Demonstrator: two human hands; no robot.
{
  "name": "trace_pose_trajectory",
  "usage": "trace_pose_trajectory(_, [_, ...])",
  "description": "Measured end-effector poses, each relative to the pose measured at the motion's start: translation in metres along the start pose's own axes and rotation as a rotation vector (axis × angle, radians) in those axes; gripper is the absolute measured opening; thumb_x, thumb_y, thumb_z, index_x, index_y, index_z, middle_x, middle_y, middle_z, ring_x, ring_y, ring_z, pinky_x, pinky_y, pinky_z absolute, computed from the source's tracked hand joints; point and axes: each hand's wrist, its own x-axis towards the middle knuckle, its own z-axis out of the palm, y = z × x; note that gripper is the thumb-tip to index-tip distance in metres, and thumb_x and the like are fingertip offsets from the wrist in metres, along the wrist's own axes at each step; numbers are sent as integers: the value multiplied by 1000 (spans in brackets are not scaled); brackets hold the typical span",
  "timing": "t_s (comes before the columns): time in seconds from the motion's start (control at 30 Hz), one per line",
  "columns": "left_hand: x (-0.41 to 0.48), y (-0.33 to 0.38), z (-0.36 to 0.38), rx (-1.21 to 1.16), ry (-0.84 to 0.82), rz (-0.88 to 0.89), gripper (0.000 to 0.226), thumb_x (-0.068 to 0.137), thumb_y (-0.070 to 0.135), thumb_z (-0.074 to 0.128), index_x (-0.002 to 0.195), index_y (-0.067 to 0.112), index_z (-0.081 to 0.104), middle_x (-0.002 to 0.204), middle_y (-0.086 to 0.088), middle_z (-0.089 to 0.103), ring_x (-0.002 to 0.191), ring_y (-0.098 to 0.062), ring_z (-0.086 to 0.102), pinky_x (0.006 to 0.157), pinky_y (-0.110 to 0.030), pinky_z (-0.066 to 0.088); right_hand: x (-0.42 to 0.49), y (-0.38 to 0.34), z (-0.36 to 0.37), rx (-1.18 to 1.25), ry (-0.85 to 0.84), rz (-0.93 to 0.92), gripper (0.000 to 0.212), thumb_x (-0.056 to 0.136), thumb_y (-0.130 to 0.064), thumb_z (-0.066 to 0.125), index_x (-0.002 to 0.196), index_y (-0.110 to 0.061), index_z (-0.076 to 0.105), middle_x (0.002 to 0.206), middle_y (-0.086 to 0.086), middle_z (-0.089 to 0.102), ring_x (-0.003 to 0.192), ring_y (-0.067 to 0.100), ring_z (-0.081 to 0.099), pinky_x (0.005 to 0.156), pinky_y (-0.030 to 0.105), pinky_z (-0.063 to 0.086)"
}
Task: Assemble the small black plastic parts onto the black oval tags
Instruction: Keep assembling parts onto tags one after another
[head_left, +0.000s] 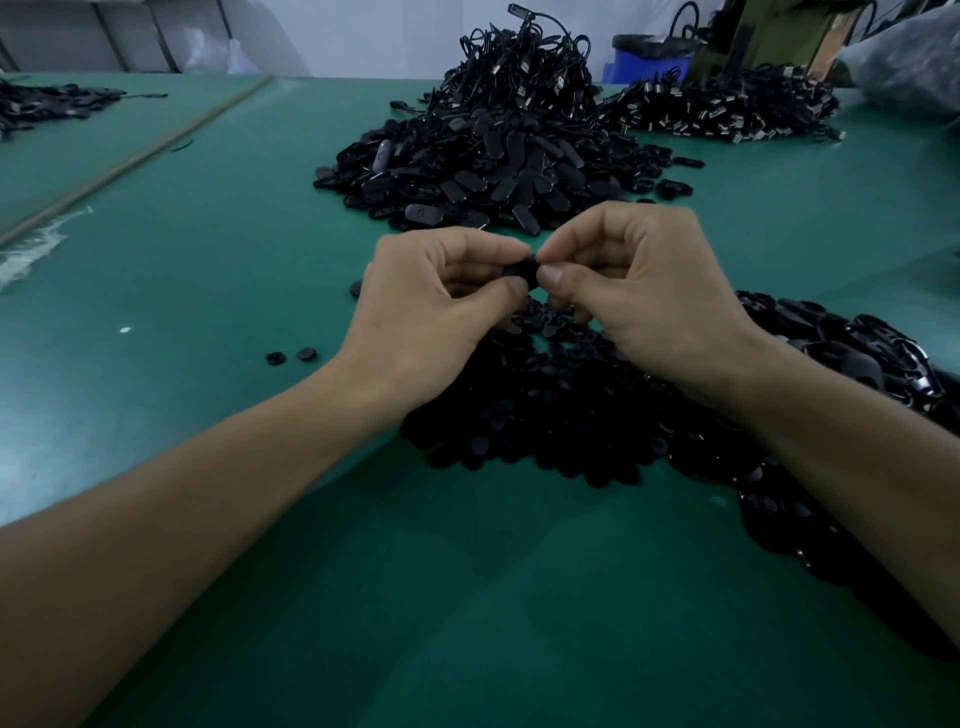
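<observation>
Pinching a black oval tag (530, 271) at the centre of the frame, raised a little above the surface, with the left hand (431, 306) taking its left end between thumb and forefinger and the right hand (641, 291) taking its right end the same way. Curling the other fingers of both hands loosely inward, with nothing else visibly held. Hiding most of the tag behind the fingertips, so not showing whether a small part is seated on it.

Hovering directly over a flat heap of small black plastic parts (545, 415) spreading across the lower centre. Leaving two loose small parts (285, 356) lying apart at centre left on the green table mat (208, 270). Facing a large pile of oval tags (483, 171) in the upper centre, with a tangled mound of corded pieces (524, 73) rising behind it and a second corded mound (727, 109) at upper right. Bordering another dark pile (857, 364) along the right edge, too dim to sort into kinds.

Judging from the two-handed pinch, most likely pressing a small part into the tag, mid-step. Calling next for a firm, square squeeze until the part sits flush, then for setting the piece aside and picking a fresh tag from the upper pile and a fresh part from the heap below.
</observation>
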Motion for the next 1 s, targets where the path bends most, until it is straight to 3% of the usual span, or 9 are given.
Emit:
trace_pose_trajectory(0.17, [0,1,0,-40,4,-18,25,87,2,76,94,26,74,85,0,78,80,-13,75,76,-24,61,0,0,0,42,7,37,13,91,-7,71,89,-20,68,73,-2,71,67,8,69,62,18,52])
trace_pose_trajectory(0.33, [-1,3,2,-55,-1,-39,26,87,1,75,93,26,74,80,3,77,79,-12,74,74,-22,59,-1,0,0,-94,66,-28,8,88,-14,75,86,-21,71,75,-4,71,70,9,69,67,24,57])
trace_pose_trajectory(0.53, [-1,6,2,-193,19,-110,21,90,-4,69,97,15,74,80,-3,77,77,-13,74,71,-20,57,1,2,1,-57,103,-27,13,91,-13,70,87,-25,69,73,-6,69,71,8,67,67,24,52])
trace_pose_trajectory(0.67, [0,6,1,-243,36,-153,20,91,-5,67,96,14,73,81,-6,76,77,-14,73,72,-22,59,3,2,-1,38,139,25,19,91,-11,69,84,-29,66,67,-7,70,72,22,68,67,33,55])
trace_pose_trajectory(0.83, [-1,6,2,-238,35,-152,21,91,-4,68,98,14,73,80,-6,76,79,-15,74,75,-23,59,0,0,2,-23,106,-15,13,90,-13,72,87,-26,69,70,-7,71,70,7,70,66,20,51])
trace_pose_trajectory(1.0, [-2,9,3,-219,25,-137,20,90,-4,69,102,12,72,86,-10,76,80,-15,74,75,-22,59,-1,-2,3,-80,115,-31,10,90,-14,72,89,-24,71,74,-7,70,72,6,69,67,20,52])
